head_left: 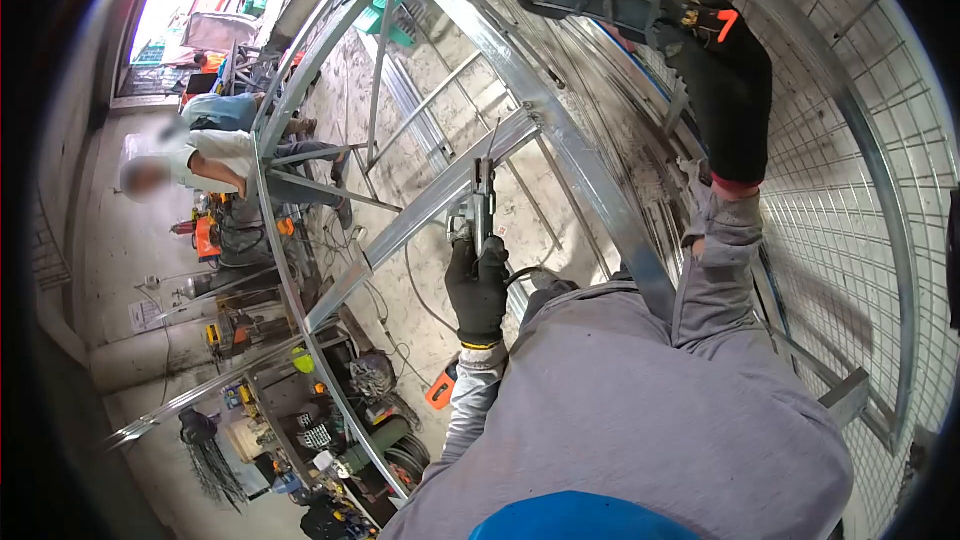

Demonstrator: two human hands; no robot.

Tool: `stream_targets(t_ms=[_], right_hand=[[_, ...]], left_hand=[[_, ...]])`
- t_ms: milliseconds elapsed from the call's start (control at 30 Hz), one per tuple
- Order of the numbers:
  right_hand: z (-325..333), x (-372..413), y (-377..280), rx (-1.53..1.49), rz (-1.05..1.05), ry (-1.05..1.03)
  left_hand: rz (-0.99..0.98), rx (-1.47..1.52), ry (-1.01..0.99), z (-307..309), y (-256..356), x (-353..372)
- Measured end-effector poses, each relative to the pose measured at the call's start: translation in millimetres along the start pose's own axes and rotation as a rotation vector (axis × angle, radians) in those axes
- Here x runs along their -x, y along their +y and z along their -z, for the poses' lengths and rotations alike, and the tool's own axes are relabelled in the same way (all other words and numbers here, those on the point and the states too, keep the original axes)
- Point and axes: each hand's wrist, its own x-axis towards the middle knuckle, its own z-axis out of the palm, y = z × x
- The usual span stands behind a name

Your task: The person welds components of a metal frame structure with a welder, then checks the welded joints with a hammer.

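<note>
My left hand [477, 290], in a black glove, is wrapped round a metal clamp-like holder [483, 205] with a cable and a thin rod at its tip. The holder lies over a silver beam [430, 200] of a metal frame; whether they touch is unclear. At the upper right, my right hand [730, 90], also black-gloved, grips the end of a black and yellow object [600, 2] with orange parts, which looks like a welding mask. It is raised beside a curved silver beam [590, 175].
A co-worker [225, 160] bends over at the left beyond the frame. Wire mesh [850, 190] stands at the right. Tools and cables lie at lower left, with an orange and black item [441, 387] on the floor. Long metal bars [405, 100] lie beneath the frame.
</note>
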Motion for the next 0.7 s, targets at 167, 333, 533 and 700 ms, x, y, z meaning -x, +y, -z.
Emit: stream_targets(t_ms=[167,333,533,700], right_hand=[[-12,-1,-10,-0.141,-0.075,-0.008],[-18,-1,-8,-0.106,-0.162,-0.051],[-20,-3,-13,-0.172,-0.178,-0.068],[-11,-4,-12,-0.203,-0.279,-0.081]], left_hand=[[0.027,-0.080,-0.045,-10,17,-5],[-0.079,-0.112,-0.055,-19,15,-15],[-0.097,-0.173,-0.045,-23,16,-20],[-0.072,-0.192,-0.038,-25,18,-22]])
